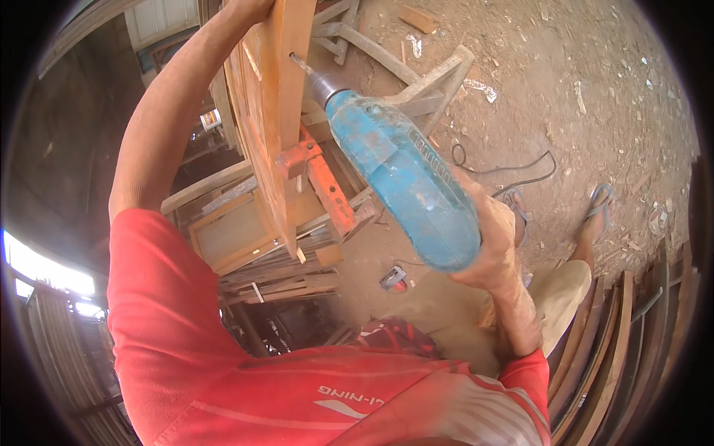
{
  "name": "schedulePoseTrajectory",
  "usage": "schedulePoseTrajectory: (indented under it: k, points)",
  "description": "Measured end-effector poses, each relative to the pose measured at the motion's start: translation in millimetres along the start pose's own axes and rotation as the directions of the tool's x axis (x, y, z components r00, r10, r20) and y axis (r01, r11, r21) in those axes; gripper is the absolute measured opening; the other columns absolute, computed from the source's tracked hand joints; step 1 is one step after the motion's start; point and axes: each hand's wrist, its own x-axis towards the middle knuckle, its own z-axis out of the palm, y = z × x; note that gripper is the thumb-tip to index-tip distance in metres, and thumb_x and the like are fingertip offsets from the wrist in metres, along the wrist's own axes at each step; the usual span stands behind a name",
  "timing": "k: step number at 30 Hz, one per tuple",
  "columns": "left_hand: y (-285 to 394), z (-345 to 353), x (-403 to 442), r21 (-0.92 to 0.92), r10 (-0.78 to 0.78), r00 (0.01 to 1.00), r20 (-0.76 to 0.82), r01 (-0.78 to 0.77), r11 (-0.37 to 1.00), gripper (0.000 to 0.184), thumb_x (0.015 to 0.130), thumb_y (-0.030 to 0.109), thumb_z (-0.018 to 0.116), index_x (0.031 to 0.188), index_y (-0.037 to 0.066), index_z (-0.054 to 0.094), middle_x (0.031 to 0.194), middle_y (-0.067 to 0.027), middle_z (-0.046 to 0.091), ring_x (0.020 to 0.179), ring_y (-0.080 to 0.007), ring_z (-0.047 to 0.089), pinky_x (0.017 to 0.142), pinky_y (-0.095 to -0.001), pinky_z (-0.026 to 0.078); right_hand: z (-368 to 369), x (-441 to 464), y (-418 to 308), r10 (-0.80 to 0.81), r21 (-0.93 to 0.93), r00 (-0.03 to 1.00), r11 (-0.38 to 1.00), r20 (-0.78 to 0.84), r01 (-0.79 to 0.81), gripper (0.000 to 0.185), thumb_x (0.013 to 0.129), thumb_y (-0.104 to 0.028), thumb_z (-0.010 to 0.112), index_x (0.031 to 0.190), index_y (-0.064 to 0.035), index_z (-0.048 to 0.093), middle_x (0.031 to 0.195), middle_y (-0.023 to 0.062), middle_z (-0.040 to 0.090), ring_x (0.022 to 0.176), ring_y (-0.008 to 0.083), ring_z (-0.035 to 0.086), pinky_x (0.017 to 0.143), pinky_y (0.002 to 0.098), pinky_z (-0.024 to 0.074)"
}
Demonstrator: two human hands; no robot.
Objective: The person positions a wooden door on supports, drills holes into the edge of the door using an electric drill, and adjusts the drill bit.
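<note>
Landmark: drill (405, 178). The right hand (494, 238) was closed around the rear grip of the drill, largely hidden behind the blue housing; individual fingers could not be made out. The drill lay slantwise in view, its metal chuck (328, 87) and bit (301, 64) directed at the face of the board (286, 97). The bit tip met a small dark hole (293, 55) in that face; depth of entry could not be told. The board stood to the left of the drill, long and orange-brown. The left hand (256, 7) was at the board's upper part, beyond the drill's tip, and was cut off by the edge of the view; how far it was open, and whether it gripped, could not be told. An orange clamp (327, 186) sat left of the drill body, its upper end against the board. Beyond the drill, a grey wooden trestle (442, 74) stood on the dirt ground (520, 97). A dark cord (520, 178) looped over the ground to the right of the drill; sandalled feet (599, 204) showed farther right. Nearer the wearer than the drill, a small grey-and-red tool (394, 279) lay on the ground. Long timbers (613, 349) were stacked at lower right, well apart from the drill. A framed panel (232, 232) lay to the drill's left, past the board.
</note>
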Motion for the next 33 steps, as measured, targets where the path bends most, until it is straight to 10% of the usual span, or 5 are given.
schedulePoseTrajectory:
  k: [14,33]
  points:
    - [2.8,7.2,-2.1,-0.059,0.043,0.997,0.066,-0.04,0.997,0.053,0.107,0.063,0.035,0.129,0.021,0.059,0.089,0.0019,0.061,0.074,-0.0113,0.06,0.063,-0.0289,0.054,7.3,-10.4,1.4,-0.072,-0.005,0.994,0.997,-0.081,0.072,0.096,0.06,-0.007,0.084,0.147,0.0034,0.046,0.132,0.0219,0.065,0.108,0.0378,0.069,0.089,0.0422,0.0568]
    - [-5.2,-3.4,3.7,-0.109,-0.068,0.997,0.046,0.072,0.991,0.067,0.104,0.068,0.039,0.131,0.013,0.065,0.096,-0.002,0.069,0.076,-0.0145,0.064,0.063,-0.0304,0.055,26.7,-11.6,7.5,-0.058,0.034,0.997,0.998,-0.058,0.06,0.091,0.064,-0.008,0.085,0.146,0.003,0.047,0.134,0.0233,0.064,0.112,0.0384,0.069,0.092,0.0417,0.0571]
